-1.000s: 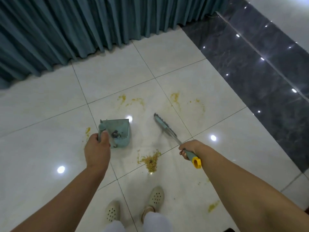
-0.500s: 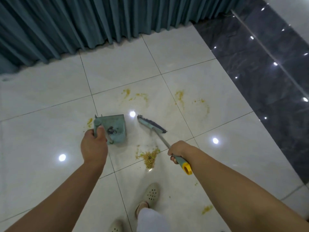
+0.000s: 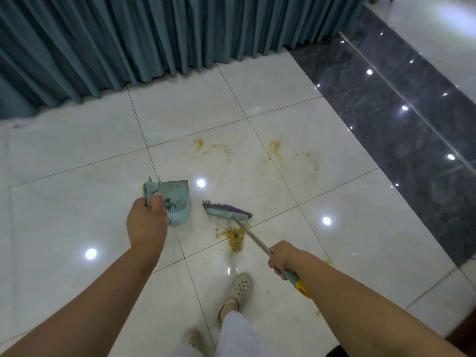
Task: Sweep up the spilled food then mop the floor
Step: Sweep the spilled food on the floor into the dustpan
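My left hand point(image 3: 146, 225) grips the handle of a pale teal dustpan point(image 3: 177, 202), which sits on the white tiles with some dark dirt inside. My right hand point(image 3: 282, 256) grips the teal, yellow-tipped handle of a broom. The broom head point(image 3: 226, 212) lies flat on the floor just right of the dustpan. A small heap of yellow spilled food point(image 3: 234, 237) lies just below the broom head. Yellow smears point(image 3: 211, 149) and more smears point(image 3: 293, 157) mark the tiles farther away.
A teal curtain point(image 3: 154, 34) hangs along the far side. A dark glossy floor strip point(image 3: 412, 124) runs along the right. My feet in pale perforated shoes point(image 3: 239, 289) stand just behind the food heap. Small yellow bits point(image 3: 318, 313) lie by my right arm.
The broom head has swung from pointing away to lying crosswise, closer to me and just above the food heap. The dustpan stays in my left hand at about the same spot.
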`<state>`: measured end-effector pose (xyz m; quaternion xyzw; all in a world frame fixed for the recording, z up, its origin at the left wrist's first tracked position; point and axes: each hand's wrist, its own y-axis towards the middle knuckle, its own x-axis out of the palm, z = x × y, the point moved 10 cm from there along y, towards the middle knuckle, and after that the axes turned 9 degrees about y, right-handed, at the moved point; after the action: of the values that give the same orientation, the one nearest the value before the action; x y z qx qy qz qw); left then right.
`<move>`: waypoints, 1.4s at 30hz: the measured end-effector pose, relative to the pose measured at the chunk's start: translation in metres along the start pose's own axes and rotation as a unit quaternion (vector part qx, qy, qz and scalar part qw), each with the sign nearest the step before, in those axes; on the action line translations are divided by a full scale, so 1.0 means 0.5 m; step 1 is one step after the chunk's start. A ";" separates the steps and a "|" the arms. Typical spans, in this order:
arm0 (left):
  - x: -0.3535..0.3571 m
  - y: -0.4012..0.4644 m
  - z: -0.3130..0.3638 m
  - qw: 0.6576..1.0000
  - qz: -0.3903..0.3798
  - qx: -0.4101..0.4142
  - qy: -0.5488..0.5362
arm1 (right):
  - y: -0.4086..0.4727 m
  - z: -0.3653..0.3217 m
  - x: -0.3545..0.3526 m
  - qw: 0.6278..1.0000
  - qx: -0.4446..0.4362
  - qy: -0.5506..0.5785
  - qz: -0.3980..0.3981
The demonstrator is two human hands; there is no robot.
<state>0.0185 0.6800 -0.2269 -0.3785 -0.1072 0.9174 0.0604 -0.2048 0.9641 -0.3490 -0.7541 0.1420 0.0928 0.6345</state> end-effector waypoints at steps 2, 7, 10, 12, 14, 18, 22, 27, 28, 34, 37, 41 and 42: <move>-0.021 -0.021 -0.016 1.000 -0.005 0.002 -0.013 | -0.024 0.027 0.026 1.000 0.001 0.000 0.006; -0.056 -0.072 -0.064 0.999 -0.026 0.014 -0.039 | -0.086 0.088 0.078 1.000 -0.002 -0.022 0.018; -0.063 -0.098 -0.083 0.999 -0.036 0.017 -0.029 | -0.113 0.112 0.087 1.000 -0.003 -0.001 0.023; -0.064 -0.114 -0.092 0.998 -0.043 0.019 -0.029 | -0.125 0.123 0.084 0.999 0.000 0.017 0.032; -0.066 -0.127 -0.099 0.998 -0.049 0.023 -0.030 | -0.129 0.140 0.078 0.997 0.011 0.070 0.037; -0.067 -0.141 -0.119 0.998 -0.050 0.019 -0.040 | -0.121 0.160 0.046 0.986 0.024 0.155 0.054; -0.058 -0.148 -0.150 0.997 -0.054 0.000 -0.058 | -0.080 0.178 0.015 0.975 0.034 0.209 0.068; -0.033 -0.160 -0.186 0.997 -0.052 -0.010 -0.049 | -0.037 0.214 0.040 0.961 0.057 0.266 0.054; -0.026 -0.165 -0.190 0.998 -0.051 -0.012 -0.045 | -0.033 0.218 0.051 0.959 0.060 0.272 0.047; -0.001 -0.216 -0.199 0.999 -0.035 -0.028 -0.027 | -0.016 0.227 0.093 0.943 0.069 0.326 0.010; -0.003 -0.237 -0.200 0.999 -0.025 -0.038 -0.022 | -0.020 0.232 0.120 0.940 0.078 0.333 -0.002; -0.017 -0.257 -0.201 0.999 -0.013 -0.046 -0.023 | -0.025 0.232 0.160 0.939 0.073 0.336 -0.014; -0.022 -0.262 -0.201 0.999 -0.009 -0.046 -0.027 | -0.027 0.232 0.169 0.939 0.072 0.335 -0.018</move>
<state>0.1010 0.8203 -0.2571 -0.3553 -0.1544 0.9207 0.0480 -0.1160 1.0723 -0.3842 -0.6963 0.3389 -0.1874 0.6043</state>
